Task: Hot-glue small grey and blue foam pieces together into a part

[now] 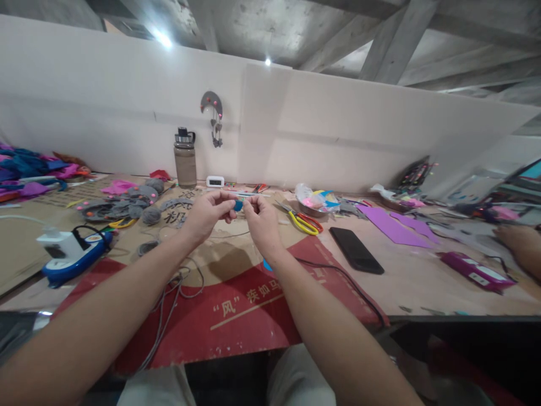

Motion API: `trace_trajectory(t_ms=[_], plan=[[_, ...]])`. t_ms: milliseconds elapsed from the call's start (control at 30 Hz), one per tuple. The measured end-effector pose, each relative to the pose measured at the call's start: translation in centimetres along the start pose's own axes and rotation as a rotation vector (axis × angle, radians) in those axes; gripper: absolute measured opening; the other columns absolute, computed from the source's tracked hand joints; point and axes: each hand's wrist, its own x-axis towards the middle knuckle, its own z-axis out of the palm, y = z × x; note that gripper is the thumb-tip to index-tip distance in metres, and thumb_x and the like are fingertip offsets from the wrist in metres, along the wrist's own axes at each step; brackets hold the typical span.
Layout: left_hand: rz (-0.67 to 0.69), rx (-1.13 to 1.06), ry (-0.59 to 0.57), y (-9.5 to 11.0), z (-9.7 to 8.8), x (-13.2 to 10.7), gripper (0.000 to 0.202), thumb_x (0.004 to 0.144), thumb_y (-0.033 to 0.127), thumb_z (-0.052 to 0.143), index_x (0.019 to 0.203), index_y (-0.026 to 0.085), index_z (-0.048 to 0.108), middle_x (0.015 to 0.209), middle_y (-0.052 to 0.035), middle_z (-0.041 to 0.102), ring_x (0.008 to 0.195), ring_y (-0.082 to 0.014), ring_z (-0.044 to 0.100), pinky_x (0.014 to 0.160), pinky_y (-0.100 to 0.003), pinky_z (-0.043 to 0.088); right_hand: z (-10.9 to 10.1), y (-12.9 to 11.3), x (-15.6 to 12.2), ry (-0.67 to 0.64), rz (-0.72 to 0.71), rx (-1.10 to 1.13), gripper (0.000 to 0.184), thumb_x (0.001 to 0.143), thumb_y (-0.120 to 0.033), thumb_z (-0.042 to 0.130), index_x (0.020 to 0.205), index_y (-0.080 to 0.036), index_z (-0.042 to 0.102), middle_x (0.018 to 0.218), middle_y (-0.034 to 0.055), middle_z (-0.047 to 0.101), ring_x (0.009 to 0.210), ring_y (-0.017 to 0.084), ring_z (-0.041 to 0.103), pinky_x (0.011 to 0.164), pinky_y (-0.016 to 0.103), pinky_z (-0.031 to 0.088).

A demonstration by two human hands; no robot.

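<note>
Both hands are raised close together over the cardboard sheet [236, 316] on the table. Between their fingertips is a small blue piece, perhaps felt [239, 206]. My left hand [213, 211] pinches its left side, thumb and fingers pressed together. From the other side my right hand [262, 217] pinches it too. Much of the piece is covered by the fingers. Grey yarn [181, 282] lies in loose loops below the left hand. To the right of the right hand rest yellow-handled scissors [305, 224] and red-handled scissors [310, 219].
A water bottle [185, 160] and small white clock [215, 181] stand by the wall. Power strips, one blue [78, 262] and one magenta [475, 272], flank the workspace. A black phone [355, 250] lies near purple felt [391, 225]. Another person's hand [518, 245] is at far right.
</note>
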Motion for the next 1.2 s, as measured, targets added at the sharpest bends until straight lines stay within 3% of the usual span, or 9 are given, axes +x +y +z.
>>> trace_trajectory(t_ms=[267, 700, 1000, 1200], plan=[[0.076, 0.246, 0.050, 0.5, -0.1, -0.2, 0.009, 0.072, 0.023, 0.059, 0.074, 0.014, 0.061, 0.055, -0.0001, 0.057, 0.048, -0.0083, 0.050, 0.050, -0.022, 0.042, 0.1, 0.3, -0.2, -0.038, -0.073, -0.033, 0.013, 0.078, -0.028, 0.048, 0.072, -0.017, 0.050, 0.062, -0.0040, 0.049, 0.054, 0.008, 0.039, 0.054, 0.021, 0.032], [0.011, 0.084, 0.088, -0.5, -0.1, 0.0, 0.011, 0.071, 0.024, 0.061, 0.071, 0.014, 0.061, 0.053, -0.0002, 0.055, 0.048, -0.0084, 0.048, 0.049, -0.022, 0.039, 0.0, 0.5, -0.2, -0.029, -0.100, -0.066, 0.015, 0.078, -0.031, 0.049, 0.073, -0.017, 0.053, 0.062, -0.0033, 0.050, 0.055, 0.009, 0.040, 0.055, 0.022, 0.033], [-0.082, -0.054, 0.060, -0.4, 0.1, 0.1, 0.010, 0.068, 0.020, 0.064, 0.069, 0.011, 0.061, 0.053, -0.0013, 0.056, 0.048, -0.0075, 0.049, 0.049, -0.020, 0.038, 0.3, 0.5, -0.1, -0.008, -0.008, -0.009, 0.013, 0.074, -0.029, 0.051, 0.069, -0.018, 0.051, 0.057, -0.0052, 0.044, 0.052, 0.007, 0.037, 0.052, 0.021, 0.032], [-0.169, -0.093, 0.077, -0.2, 0.0, 0.1, 0.013, 0.066, 0.022, 0.067, 0.068, 0.010, 0.062, 0.057, -0.0016, 0.057, 0.050, -0.0083, 0.053, 0.049, -0.020, 0.042, 0.2, 1.5, 0.4, -0.145, 0.164, 0.295, 0.019, 0.072, -0.037, 0.053, 0.073, -0.019, 0.050, 0.055, -0.0070, 0.039, 0.043, 0.005, 0.030, 0.042, 0.020, 0.027]])
